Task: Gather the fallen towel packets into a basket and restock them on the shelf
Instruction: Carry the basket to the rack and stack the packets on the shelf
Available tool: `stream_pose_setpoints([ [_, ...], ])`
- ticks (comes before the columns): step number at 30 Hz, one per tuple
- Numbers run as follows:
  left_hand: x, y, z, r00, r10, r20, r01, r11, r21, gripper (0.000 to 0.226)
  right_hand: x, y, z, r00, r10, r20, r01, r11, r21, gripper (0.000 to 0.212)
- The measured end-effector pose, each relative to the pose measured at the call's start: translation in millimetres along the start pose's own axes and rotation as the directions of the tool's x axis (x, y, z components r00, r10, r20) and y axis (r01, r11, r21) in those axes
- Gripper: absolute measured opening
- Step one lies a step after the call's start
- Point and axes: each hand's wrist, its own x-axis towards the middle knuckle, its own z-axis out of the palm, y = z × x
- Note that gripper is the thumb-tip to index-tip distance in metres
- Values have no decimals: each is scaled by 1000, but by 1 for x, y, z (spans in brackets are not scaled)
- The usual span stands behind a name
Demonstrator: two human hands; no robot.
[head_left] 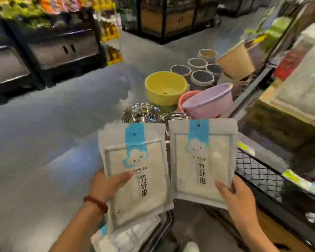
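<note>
In a shop aisle, basins (165,88) stand on the floor (62,133). Our left hand (109,182) grips a first packet (135,171), our right hand (238,195) a second packet (202,160), side by side.

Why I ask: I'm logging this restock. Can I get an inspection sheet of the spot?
Surface: grey floor, glossy.
Job's things: left packet and right packet upright, side by side; more packets low beneath; mesh-fronted shelf at right.
Clutter: yellow basin, purple basin, steel bowls and woven pots ahead, beside the shelf.
Grips: left grip holds the left packet; right grip holds the right packet.
Cables: nothing seen.
Surroundings: dark display stands across the aisle, blurred.
</note>
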Motion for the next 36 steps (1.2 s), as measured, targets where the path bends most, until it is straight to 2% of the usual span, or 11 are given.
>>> stream_pose_setpoints([
  [4,7,57,86,976,91,197,-84,996,-41,25,20,-9,-86,980,-31,-196,34,999,9,22],
  [9,25,93,214,917,149,369,-130,989,-76,33,63,9,-183,921,4,-390,40,994,103,14],
  [13,41,106,321,859,96,503,-80,995,-54,27,105,26,-245,840,71,-537,30,984,176,10],
  [16,50,107,386,816,42,577,-45,999,-9,39,134,44,-277,801,115,-588,-2,982,189,11],
  [18,56,105,422,791,21,612,-42,999,20,46,150,52,-289,783,156,-602,-17,973,230,9],
  [21,75,98,471,772,72,632,-81,997,-14,26,174,63,-298,736,199,-648,-64,972,226,17],
  [25,108,85,527,718,99,689,-159,987,25,28,197,68,-297,650,227,-725,-129,974,188,17],
  [28,133,62,559,687,26,726,-136,986,93,30,207,72,-290,545,230,-806,-200,970,142,34],
  [31,156,43,590,666,-57,744,-102,981,167,24,222,68,-282,462,252,-850,-254,956,146,38],
  [34,173,36,625,603,-69,795,-171,962,213,22,240,63,-276,420,236,-876,-261,956,132,41],
  [36,181,32,648,560,-44,827,-252,942,221,24,250,65,-271,420,253,-871,-286,948,137,31],
])
